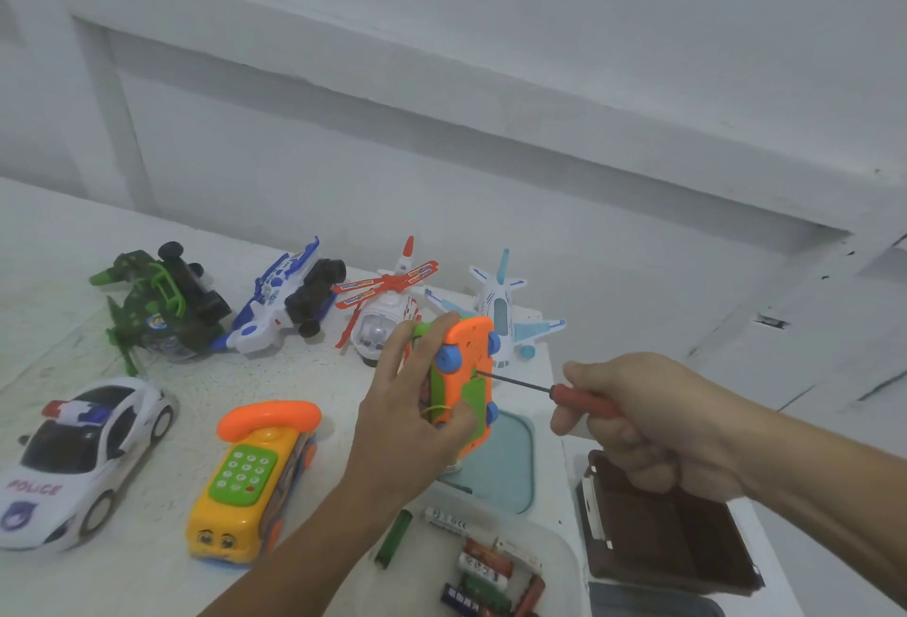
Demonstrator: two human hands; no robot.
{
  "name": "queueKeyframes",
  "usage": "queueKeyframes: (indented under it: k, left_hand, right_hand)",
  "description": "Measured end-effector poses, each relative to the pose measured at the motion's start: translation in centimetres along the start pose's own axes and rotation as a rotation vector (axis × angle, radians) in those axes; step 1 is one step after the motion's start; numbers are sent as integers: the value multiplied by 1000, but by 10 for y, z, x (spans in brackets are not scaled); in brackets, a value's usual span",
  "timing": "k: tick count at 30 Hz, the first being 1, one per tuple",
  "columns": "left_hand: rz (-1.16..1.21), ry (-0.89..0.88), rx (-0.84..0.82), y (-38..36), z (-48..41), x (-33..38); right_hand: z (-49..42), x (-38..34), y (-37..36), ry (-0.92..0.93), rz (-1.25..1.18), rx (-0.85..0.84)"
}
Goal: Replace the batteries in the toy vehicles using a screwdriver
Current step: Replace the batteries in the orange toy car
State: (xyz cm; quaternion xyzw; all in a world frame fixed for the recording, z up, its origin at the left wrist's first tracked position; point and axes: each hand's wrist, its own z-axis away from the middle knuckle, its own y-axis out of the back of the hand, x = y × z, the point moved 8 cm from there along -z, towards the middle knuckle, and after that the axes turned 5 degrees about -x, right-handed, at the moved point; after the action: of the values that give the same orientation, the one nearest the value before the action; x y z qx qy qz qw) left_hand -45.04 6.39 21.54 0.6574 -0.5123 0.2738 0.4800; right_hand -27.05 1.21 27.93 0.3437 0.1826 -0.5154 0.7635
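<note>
My left hand (407,412) grips an orange and green toy vehicle (466,371) with blue wheels, held on its side with the underside facing right. My right hand (633,420) holds a red-handled screwdriver (581,399); its thin shaft points left and the tip touches the toy's underside. Loose batteries (486,577) lie in a clear container (554,548) near the front edge, and a green battery (392,538) lies beside it on the table.
On the white table stand a police car (83,459), a yellow phone bus (255,474), a green helicopter (162,307), a blue and white vehicle (284,307), a red and white helicopter (387,312) and a white plane (500,312). A teal tray (510,464) and a brown box (662,543) sit at the right.
</note>
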Motion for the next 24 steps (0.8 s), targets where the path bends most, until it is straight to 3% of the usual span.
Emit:
queueKeyframes:
  k: [5, 10, 13, 14, 16, 19, 21, 24]
  left_hand:
    - [3, -3, 30, 0, -1, 2]
    - [-24, 3, 41, 0, -1, 2]
    - [-38, -15, 32, 2, -3, 5]
    - [-53, -29, 28, 2, -3, 7]
    - [-73, -59, 31, 3, -4, 10]
    - [-84, -93, 46, 5, -7, 15]
    - [-95, -113, 56, 7, -10, 16]
    - [-105, -127, 57, 8, -13, 16]
  right_hand:
    - [2, -10, 5, 189, 217, 49]
    - [20, -37, -2, 610, 1198, 509]
    - [25, -31, -14, 779, 1475, 622]
    - [23, -30, -19, 765, 1527, 582]
    - [20, -32, -19, 618, 1389, 479]
    - [6, -10, -5, 255, 578, 223]
    - [-4, 9, -7, 108, 16, 75]
    - [-8, 17, -8, 6, -265, -4]
